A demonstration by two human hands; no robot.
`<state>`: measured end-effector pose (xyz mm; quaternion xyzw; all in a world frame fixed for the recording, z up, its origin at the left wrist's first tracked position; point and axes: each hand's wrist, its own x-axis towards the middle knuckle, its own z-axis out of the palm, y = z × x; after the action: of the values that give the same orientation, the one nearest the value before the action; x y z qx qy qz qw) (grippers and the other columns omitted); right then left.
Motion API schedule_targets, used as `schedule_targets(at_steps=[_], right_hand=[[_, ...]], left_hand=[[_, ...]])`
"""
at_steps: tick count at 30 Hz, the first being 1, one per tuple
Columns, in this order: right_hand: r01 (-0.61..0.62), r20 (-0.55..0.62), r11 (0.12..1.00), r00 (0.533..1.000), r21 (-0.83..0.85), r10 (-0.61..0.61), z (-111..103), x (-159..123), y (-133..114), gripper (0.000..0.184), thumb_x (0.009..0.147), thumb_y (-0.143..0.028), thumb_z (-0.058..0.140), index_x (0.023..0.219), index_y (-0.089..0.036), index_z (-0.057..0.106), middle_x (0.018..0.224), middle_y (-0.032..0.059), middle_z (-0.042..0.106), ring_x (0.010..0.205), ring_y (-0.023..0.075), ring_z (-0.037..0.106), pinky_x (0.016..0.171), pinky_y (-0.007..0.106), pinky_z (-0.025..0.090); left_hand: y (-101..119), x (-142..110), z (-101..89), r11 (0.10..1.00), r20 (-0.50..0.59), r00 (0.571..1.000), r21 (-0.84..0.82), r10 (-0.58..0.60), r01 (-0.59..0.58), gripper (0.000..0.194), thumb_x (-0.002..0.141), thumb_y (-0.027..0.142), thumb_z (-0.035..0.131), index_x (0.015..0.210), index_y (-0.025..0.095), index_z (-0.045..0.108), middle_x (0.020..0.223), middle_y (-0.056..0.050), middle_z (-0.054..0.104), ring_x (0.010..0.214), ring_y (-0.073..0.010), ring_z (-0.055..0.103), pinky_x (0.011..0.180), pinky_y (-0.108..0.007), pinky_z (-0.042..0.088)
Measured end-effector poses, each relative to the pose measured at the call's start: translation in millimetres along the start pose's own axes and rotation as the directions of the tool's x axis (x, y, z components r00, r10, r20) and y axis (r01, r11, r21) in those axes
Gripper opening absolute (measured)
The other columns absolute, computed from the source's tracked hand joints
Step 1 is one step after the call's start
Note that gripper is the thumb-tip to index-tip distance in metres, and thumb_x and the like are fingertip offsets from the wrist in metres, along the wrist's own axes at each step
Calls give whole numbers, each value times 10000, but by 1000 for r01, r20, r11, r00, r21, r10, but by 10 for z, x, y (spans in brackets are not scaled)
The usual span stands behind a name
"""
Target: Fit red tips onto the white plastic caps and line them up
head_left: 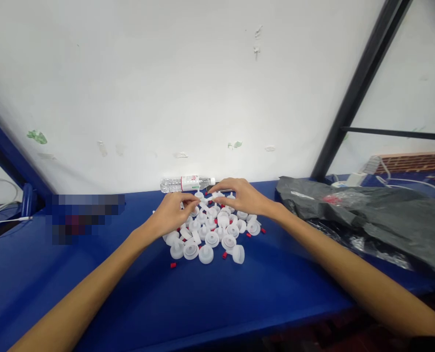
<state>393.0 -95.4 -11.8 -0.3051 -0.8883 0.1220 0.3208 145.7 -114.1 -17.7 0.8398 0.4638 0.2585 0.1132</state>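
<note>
A heap of white plastic nozzle caps [212, 239] lies on the blue tabletop [202, 303], some upright with their spouts up, others tipped over. Small red caps [173, 265] are scattered among and around them. My left hand [173, 212] is over the heap's far left side, thumb and forefinger pinched together. White plastic shows right by its fingertips, but what lies in the pinch is too small to make out. Opposite it, my right hand [243, 197] reaches over the far side of the heap, thumb and forefinger apart with a gap between their tips.
Against the wall behind the heap, a clear water bottle [190, 184] lies on its side. A dark plastic bag [371, 220] covers the right of the table, beside a black metal post [349, 107]. A blurred-out dark object [81, 217] sits at left.
</note>
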Motion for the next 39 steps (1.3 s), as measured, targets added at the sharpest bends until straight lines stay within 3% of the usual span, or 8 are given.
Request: schedule_targets(at_steps=[4,8,12,16,24,29,33,39], right_hand=[[-18,55,996,998,-82,22,23,-33,128,315,982,-388,582,1244,-280,722,1218,51,750,1105,249,685,948,394,492],[7,92,994,996,-112,4,17,-58,92,332,986,-433,575,1241,-272,715,1232,62,736,1127,255,661,980,414,464],[-2,263,997,965,-81,23,-34,-80,-75,359,868,-545,712,1089,-266,757,1116,52,746,1015,248,662,879,376,475],[13,380,1000,925,-28,-1,-57,-84,-153,287,855,-503,743,999,-259,787,1020,35,760,891,209,658,770,322,467],[-43,360,999,932,9,37,-132,-70,-33,230,962,-380,636,966,-207,787,940,38,781,809,171,689,708,287,467],[-50,290,999,956,-4,49,-98,-82,-78,259,952,-422,654,1051,-210,764,1042,49,770,896,187,688,752,291,478],[-37,304,999,952,-33,45,-33,-84,-134,363,896,-492,709,1147,-232,742,1175,69,738,992,219,677,775,306,485],[7,318,999,948,-50,9,14,-66,-101,246,996,-392,580,1075,-240,756,1047,36,772,931,196,697,794,324,505]], left_hand=[[-24,-6,-57,998,18,1000,58,-5,3,396,931,359,492,1210,217,735,819,-34,754,730,-194,606,726,-319,467],[-18,-9,-232,999,31,999,47,-23,21,389,929,423,513,1175,224,739,793,-29,712,724,-190,584,685,-305,445],[-18,-31,-339,999,176,984,16,-35,33,362,873,528,600,1061,264,763,889,-27,726,738,-184,598,645,-286,435],[-55,-42,-277,1000,302,953,16,3,-8,300,800,446,691,1037,276,763,1047,-23,738,832,-190,635,708,-278,471],[-224,2,-425,995,196,978,78,-72,57,366,913,493,530,1041,234,755,837,-29,725,704,-175,621,620,-269,442],[-381,-31,-591,966,335,916,210,-219,154,471,787,626,650,1041,245,761,935,-43,735,766,-201,665,641,-272,465],[-459,-39,-577,970,365,906,187,-216,156,380,798,492,640,1033,218,756,933,-51,747,761,-196,684,643,-264,480],[-419,-9,-580,981,313,935,146,-165,125,311,832,404,566,966,207,766,890,-32,771,774,-186,689,674,-251,493]])
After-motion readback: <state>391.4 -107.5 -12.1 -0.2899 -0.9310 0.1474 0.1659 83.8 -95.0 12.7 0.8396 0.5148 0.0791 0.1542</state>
